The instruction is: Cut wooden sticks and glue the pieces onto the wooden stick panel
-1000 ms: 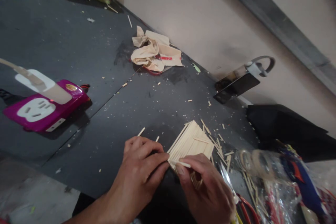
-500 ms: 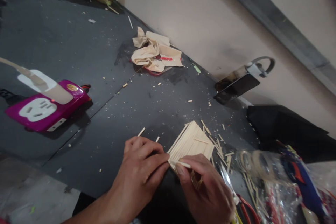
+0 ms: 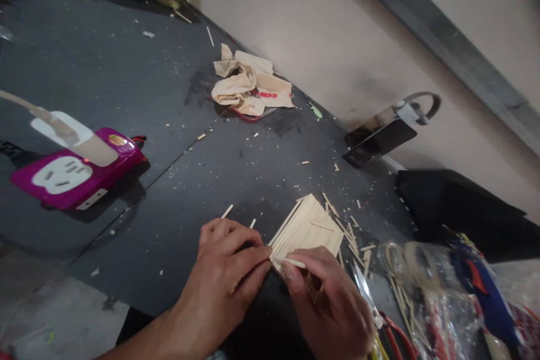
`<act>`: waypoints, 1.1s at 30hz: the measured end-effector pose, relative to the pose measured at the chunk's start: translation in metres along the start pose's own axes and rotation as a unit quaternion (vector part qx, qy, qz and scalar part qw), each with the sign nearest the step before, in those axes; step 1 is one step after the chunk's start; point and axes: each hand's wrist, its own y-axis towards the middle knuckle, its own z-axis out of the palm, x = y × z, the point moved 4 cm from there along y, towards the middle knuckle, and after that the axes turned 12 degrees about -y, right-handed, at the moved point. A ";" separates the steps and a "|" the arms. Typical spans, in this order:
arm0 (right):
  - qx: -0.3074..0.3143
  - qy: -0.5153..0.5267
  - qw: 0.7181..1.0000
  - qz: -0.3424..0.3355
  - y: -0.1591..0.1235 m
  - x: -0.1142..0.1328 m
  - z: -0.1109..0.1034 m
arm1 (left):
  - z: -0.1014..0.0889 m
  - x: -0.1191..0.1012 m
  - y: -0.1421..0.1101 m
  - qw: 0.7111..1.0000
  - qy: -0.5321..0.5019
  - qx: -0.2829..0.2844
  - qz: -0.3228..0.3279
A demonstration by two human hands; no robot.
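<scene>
A panel of thin wooden sticks (image 3: 310, 216) laid side by side rests on the dark table, with a short stick lying across its top. My right hand (image 3: 333, 298) is closed, pinching a thin wooden stick (image 3: 293, 262) between thumb and forefinger at the panel's near edge. At the near left corner, my left hand (image 3: 236, 264) is closed too, thumb and forefinger together on the stick's left end. Its other fingers curl on the table. Part of the panel's near side is hidden by my right hand.
Loose stick pieces (image 3: 352, 239) and scissors (image 3: 369, 287) lie right of the panel. Further right are a blue glue gun (image 3: 489, 287) and plastic bags. A purple power strip (image 3: 84, 171) sits left, crumpled paper (image 3: 240, 87) at the back, a black device (image 3: 382, 138) against the wall.
Almost nothing differs. My right hand has shifted very slightly to the left; my left hand and the panel hold their places.
</scene>
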 end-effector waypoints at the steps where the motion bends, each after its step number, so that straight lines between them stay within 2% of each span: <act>1: 0.000 -0.002 1.000 0.000 0.000 0.000 0.000 | 0.000 0.000 0.000 1.000 -0.001 -0.001 -0.001; 20: -0.003 0.011 1.000 -0.003 -0.001 0.001 0.001 | 0.000 0.001 0.000 1.000 -0.003 0.018 -0.008; 27: 0.024 -0.010 1.000 0.005 0.000 0.000 0.000 | 0.000 0.001 0.000 1.000 0.014 0.019 -0.005; 33: 0.006 -0.014 1.000 0.005 0.002 0.002 0.000 | 0.000 0.001 0.001 1.000 0.020 0.013 0.005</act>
